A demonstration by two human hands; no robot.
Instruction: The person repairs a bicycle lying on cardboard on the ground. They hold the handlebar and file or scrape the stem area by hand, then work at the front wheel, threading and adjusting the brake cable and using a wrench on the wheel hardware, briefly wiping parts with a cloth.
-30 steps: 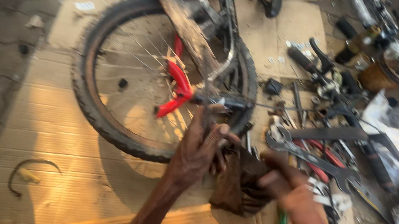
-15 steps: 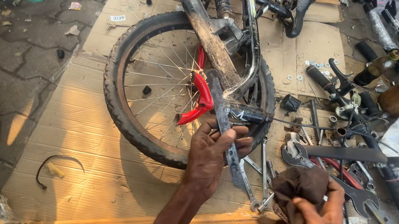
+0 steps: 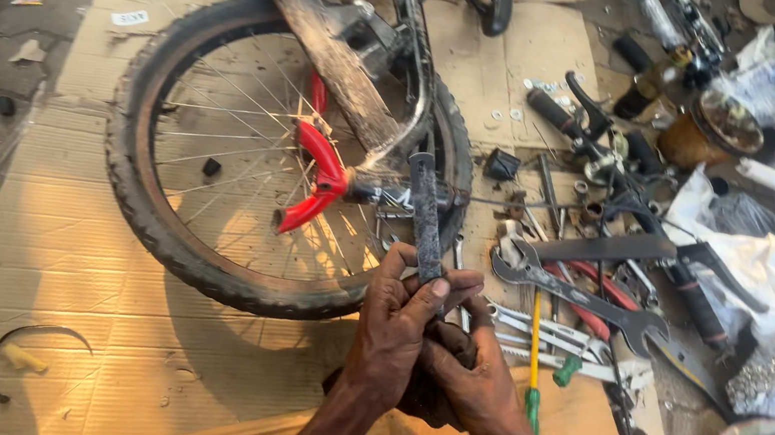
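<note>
Head view
Left hand [image 3: 404,316]: closed around the lower end of a dark, grimy bar [image 3: 427,218] held upright, near the cardboard sheet's [image 3: 52,231] front edge.
Right hand [image 3: 475,386]: gripping a dark rag [image 3: 427,400] bunched beneath the bar, touching the left hand.
Wheel [image 3: 147,204]: lying flat on the cardboard's middle, just behind the hands.
Round tin [image 3: 708,131]: brown, near the far right corner; contents cannot be told.
Plastic bag [image 3: 745,263]: white, crumpled, at the right edge.
Wrenches [image 3: 579,295]: right of the hands.
Label scrap [image 3: 130,17]: small, white, far left on the cardboard.
</note>
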